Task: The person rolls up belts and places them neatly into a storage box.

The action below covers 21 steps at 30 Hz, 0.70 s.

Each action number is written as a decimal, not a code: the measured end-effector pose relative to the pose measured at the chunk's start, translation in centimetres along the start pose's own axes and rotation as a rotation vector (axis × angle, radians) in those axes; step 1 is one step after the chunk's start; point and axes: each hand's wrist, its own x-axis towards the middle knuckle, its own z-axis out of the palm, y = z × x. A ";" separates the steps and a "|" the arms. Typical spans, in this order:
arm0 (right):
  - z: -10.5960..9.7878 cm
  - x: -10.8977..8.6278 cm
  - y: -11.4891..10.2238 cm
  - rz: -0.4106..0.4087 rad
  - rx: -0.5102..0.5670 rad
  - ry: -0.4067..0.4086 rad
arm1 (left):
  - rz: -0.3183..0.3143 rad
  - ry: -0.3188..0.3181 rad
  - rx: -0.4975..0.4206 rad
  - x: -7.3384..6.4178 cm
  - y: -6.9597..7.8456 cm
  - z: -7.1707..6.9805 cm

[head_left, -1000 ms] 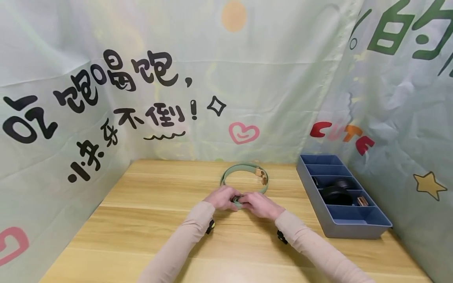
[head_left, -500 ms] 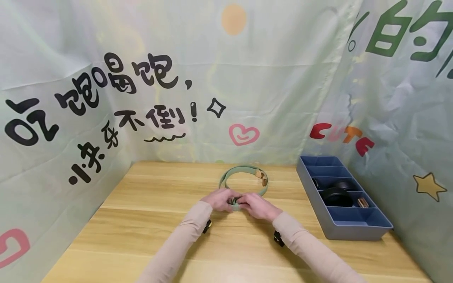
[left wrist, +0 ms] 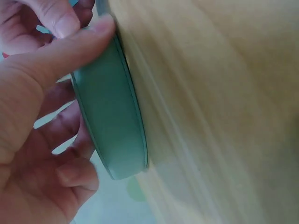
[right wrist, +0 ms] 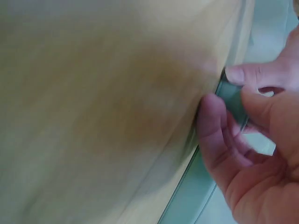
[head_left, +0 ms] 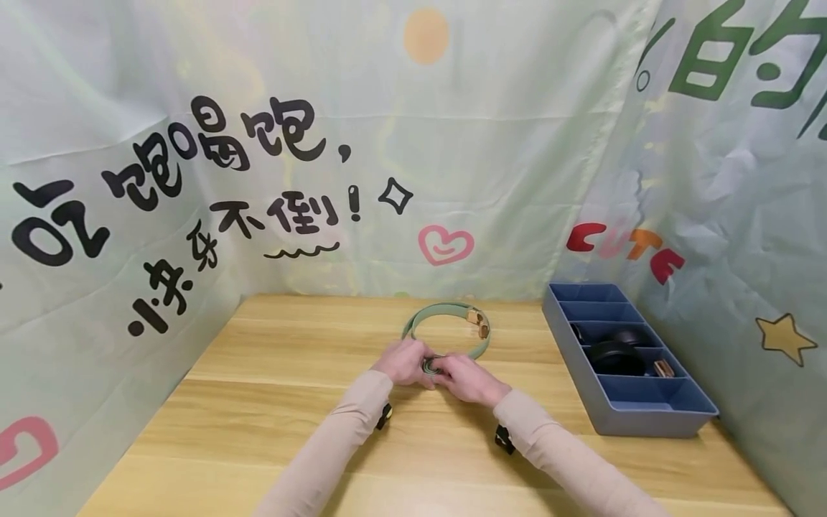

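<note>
A green belt [head_left: 442, 310] stands on edge on the wooden table, its far part in a wide loop with gold-coloured metal fittings [head_left: 479, 323]. Its near part is wound into a small tight coil [head_left: 431, 365] between both hands. My left hand [head_left: 405, 362] grips the coil from the left, and in the left wrist view the thumb lies over the outer turn of the green strap [left wrist: 111, 114]. From the other side, my right hand [head_left: 470, 378] pinches the coil with thumb and fingers. Strap [right wrist: 191, 186] runs away past the right fingers in the right wrist view.
At the right stands a blue-grey divided box [head_left: 659, 422]. Its compartments hold black rolled or round items [head_left: 614, 357] and a small copper-coloured piece [head_left: 663, 368]. Printed cloth [head_left: 504, 179] hangs behind the wooden table [head_left: 271, 431] and along its sides.
Both hands stay at the coil with only small shifts of the fingers; the right hand now sits slightly closer to the left. The belt's wide loop looks nearly the same.
</note>
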 end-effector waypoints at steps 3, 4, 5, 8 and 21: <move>-0.1 0.1 0.1 -0.015 -0.004 0.002 | -0.020 0.032 0.021 0.0 0.0 0.1; -0.1 0.1 0.2 -0.021 -0.006 -0.001 | -0.013 0.027 0.017 0.0 0.0 0.0; -0.2 0.1 0.3 -0.031 -0.009 -0.005 | 0.000 0.015 0.010 0.0 -0.1 0.0; -0.4 0.0 0.7 -0.058 -0.010 -0.025 | 0.052 -0.048 -0.049 0.0 -0.4 -0.1; -1.4 -0.1 0.8 -0.040 0.000 -0.077 | 0.062 -0.045 -0.067 0.3 -0.3 -0.3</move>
